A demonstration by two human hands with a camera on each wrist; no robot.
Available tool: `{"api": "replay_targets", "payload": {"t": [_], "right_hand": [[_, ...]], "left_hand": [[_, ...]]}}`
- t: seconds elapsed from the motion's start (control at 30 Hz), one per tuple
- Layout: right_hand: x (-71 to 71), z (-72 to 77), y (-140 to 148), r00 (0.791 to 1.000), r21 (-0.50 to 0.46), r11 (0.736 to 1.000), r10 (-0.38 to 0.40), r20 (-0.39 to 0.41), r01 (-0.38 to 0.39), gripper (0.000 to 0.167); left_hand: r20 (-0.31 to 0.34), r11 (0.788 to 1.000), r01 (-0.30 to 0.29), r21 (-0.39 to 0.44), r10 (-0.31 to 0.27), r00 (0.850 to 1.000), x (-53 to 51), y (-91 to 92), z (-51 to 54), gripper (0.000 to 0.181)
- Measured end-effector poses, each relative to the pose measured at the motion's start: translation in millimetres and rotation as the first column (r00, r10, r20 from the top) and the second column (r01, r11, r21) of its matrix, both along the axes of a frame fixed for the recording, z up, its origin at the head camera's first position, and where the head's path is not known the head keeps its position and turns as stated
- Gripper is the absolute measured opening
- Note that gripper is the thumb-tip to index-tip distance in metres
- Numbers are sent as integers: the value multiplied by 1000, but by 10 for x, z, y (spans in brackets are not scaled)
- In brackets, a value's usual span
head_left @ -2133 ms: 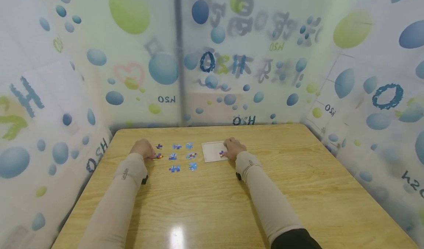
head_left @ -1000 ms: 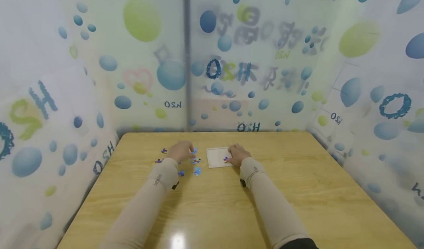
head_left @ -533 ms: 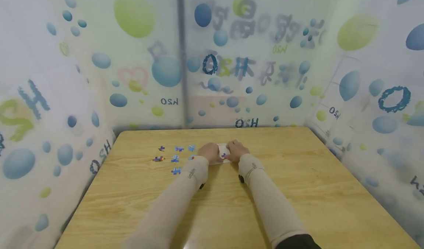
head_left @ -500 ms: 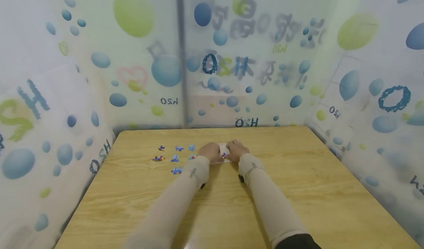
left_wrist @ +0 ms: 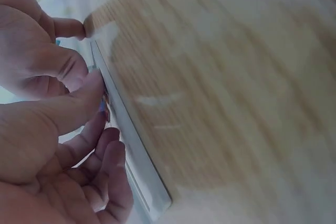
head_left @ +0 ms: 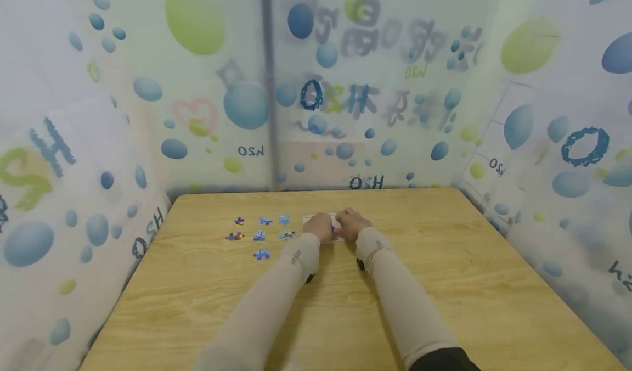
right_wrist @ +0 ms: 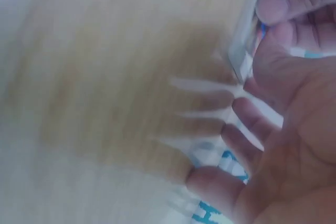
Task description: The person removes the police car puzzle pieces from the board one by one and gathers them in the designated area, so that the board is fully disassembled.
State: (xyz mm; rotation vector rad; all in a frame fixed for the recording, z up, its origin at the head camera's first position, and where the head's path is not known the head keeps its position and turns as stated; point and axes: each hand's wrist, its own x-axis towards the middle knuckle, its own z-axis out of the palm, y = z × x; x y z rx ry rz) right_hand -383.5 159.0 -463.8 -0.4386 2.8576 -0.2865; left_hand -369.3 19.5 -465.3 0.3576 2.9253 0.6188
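My left hand (head_left: 318,227) is over the shallow white puzzle tray (left_wrist: 137,166). In the left wrist view its thumb and index finger pinch a small jigsaw piece (left_wrist: 105,107), mostly covered by the fingertips, just inside the tray's rim. Beside it, my right hand (head_left: 351,224) holds the tray at its right side. In the right wrist view the right thumb lies over the tray near the left thumb, and the other fingers are bent and spread past the tray's corner. Most of the tray's inside is hidden under both hands.
Several loose blue jigsaw pieces (head_left: 259,235) lie in rough rows left of the tray. A piece with red and yellow parts (head_left: 286,235) lies closest to my left wrist. The wooden table (head_left: 336,310) is bordered by printed curtains (head_left: 222,140) at the back and sides.
My left hand has moved right, from the far left pieces across to the tray. The front right loose piece is gone from its spot. My right hand has stayed at the tray.
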Motion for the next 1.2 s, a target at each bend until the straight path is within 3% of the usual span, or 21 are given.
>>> {"api": "replay_targets", "payload": {"t": [0.1, 0.27, 0.37, 0.5, 0.6, 0.77, 0.87, 1.03, 1.2], "right_hand": [[-7, 59, 53, 996, -44, 996, 76, 44, -74, 38], [11, 106, 120, 987, -111, 989, 111, 118, -98, 66], [43, 115, 120, 988, -96, 991, 108, 114, -97, 71], [86, 130, 94, 990, -56, 993, 108, 92, -103, 69], [103, 139, 80, 991, -42, 994, 103, 90, -100, 70], [103, 155, 96, 994, -47, 997, 66, 92, -62, 73], [89, 133, 112, 993, -53, 997, 55, 103, -49, 73], [53, 75, 127, 992, -72, 997, 48, 120, -40, 74], [27, 37, 137, 990, -79, 996, 51, 128, -41, 73]], "left_hand": [[-17, 998, 14, 53, -13, 1000, 5, -3, 33, 14], [-4, 979, 22, 203, -21, 1000, -22, -65, 57, 14], [72, 931, -15, 365, -12, 997, -55, -180, 85, 19], [213, 829, -103, 550, -20, 977, -57, -476, 170, 20], [243, 810, -131, 571, -14, 970, -7, -799, 235, 22], [263, 809, -140, 572, -19, 965, 89, -1362, 344, 28], [284, 824, -149, 547, -16, 959, 131, -1633, 381, 27], [306, 851, -173, 497, 15, 952, 213, -2005, 364, 22], [322, 850, -185, 493, 19, 947, 303, -2283, 336, 19]]}}
